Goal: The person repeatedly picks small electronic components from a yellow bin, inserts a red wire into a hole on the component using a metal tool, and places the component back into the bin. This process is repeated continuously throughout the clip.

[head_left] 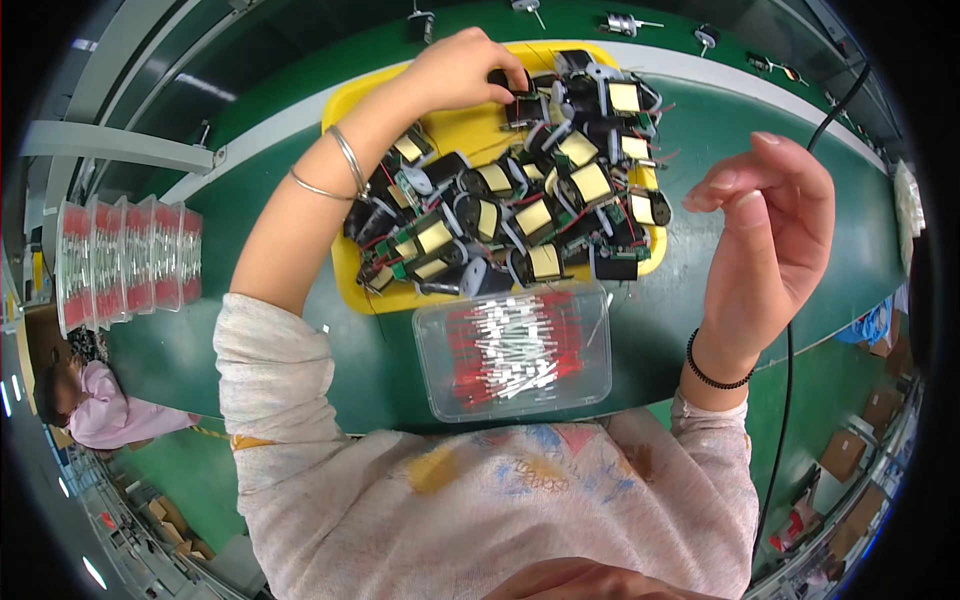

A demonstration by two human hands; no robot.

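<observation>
A yellow tray (pixel 342 284) holds a heap of small black electronic assemblies (pixel 480 220) with cream pads, green circuit boards, grey plastic pieces and thin wires. At the tray's far side, my left hand (pixel 468 72) has its fingers closed round a black electronic assembly (pixel 517 84), partly hidden under them. My right hand (pixel 775 225) is raised over the bench to the right of the tray, fingers loosely curled and thumb apart, with nothing visible in it. Nearest my body, a clear plastic box (pixel 428 390) contains many thin red-and-white wire-like pieces (pixel 518 345).
Several stacked clear boxes (pixel 130 262) of similar pieces stand at the left on the green bench (pixel 680 110). Small motor-like parts (pixel 625 24) lie along the far strip. A black cable (pixel 788 430) hangs at the right. Another person (pixel 110 405) sits at far left.
</observation>
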